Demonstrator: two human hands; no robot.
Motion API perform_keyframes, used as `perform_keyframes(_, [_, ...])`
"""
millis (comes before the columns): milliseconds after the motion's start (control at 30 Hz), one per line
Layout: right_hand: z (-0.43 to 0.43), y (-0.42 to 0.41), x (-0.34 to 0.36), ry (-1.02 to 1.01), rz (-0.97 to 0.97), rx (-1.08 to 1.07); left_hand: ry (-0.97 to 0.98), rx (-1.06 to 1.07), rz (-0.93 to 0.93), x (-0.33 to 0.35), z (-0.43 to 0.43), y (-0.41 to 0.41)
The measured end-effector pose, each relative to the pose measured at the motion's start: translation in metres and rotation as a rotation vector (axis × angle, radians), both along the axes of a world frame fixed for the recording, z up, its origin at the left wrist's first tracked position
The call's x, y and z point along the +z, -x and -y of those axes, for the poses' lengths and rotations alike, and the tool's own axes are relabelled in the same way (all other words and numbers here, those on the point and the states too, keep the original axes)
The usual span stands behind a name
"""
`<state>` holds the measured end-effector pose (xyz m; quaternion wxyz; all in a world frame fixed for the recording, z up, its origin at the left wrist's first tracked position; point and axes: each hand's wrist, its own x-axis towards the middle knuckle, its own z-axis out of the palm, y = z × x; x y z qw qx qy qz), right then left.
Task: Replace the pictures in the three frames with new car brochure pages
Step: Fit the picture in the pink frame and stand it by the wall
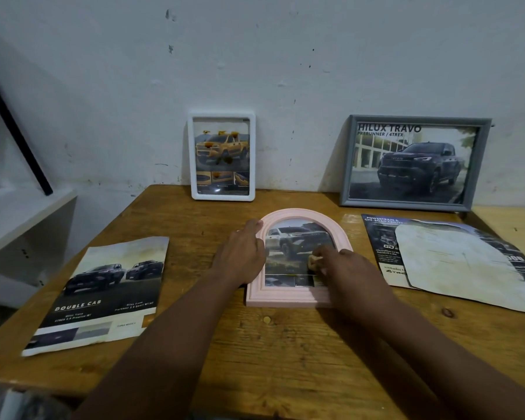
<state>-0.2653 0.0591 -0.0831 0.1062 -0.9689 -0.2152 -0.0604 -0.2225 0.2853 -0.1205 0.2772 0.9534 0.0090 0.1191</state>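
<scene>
A pink arched frame [288, 298] lies flat in the middle of the wooden table [285, 353], with a car picture showing in it. My left hand [240, 253] rests flat on its left edge, fingers straight. My right hand [343, 268] is over the frame's lower right and pinches a small pale lump [313, 262] against the picture. A white frame [222, 156] with a yellow truck page and a grey frame [414, 162] with a dark truck page lean upright against the wall.
A loose "Double Cab" brochure page [100, 295] lies at the left of the table. At the right lies another brochure page [382, 253] with a pale cut-out sheet [455, 262] on top. A white shelf [19, 213] stands left of the table.
</scene>
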Motion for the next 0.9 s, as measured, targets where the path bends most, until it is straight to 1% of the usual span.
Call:
perform_keyframes(67, [-0.011,0.013,-0.012,-0.091,0.039,-0.159,-0.007,-0.028,-0.023,-0.006,0.011,0.002])
perform_keyframes(133, [-0.029,0.017,-0.017,-0.251,-0.006,-0.195,0.002,-0.022,-0.025,-0.008,0.013,0.003])
perform_keyframes(200, [-0.043,0.019,-0.015,-0.438,-0.135,-0.098,0.003,-0.008,-0.026,-0.007,0.013,0.003])
perform_keyframes(233, [-0.047,0.019,-0.013,-0.492,-0.197,-0.030,0.004,-0.002,-0.025,-0.007,0.012,0.003])
perform_keyframes(333, [-0.037,0.010,-0.011,-0.519,-0.315,0.112,-0.001,-0.006,-0.026,-0.006,0.010,0.004])
perform_keyframes(400, [-0.022,0.003,-0.007,-0.462,-0.365,0.222,-0.005,-0.013,-0.023,-0.004,0.010,0.003])
perform_keyframes(500, [-0.004,-0.007,0.001,-0.294,-0.347,0.340,-0.016,-0.017,-0.023,-0.001,0.009,0.003])
perform_keyframes(700, [0.046,-0.011,0.012,-0.117,-0.290,0.312,-0.049,-0.018,-0.039,0.000,0.010,0.003])
perform_keyframes(800, [0.053,-0.003,0.015,-0.033,-0.181,0.305,-0.070,-0.015,-0.046,0.000,0.010,0.003])
perform_keyframes(833, [0.050,0.002,0.015,0.036,-0.123,0.285,-0.077,-0.013,-0.052,-0.001,0.009,0.002])
perform_keyframes(900, [0.039,0.015,0.014,0.239,0.052,0.214,-0.087,-0.010,-0.070,-0.002,0.009,0.002])
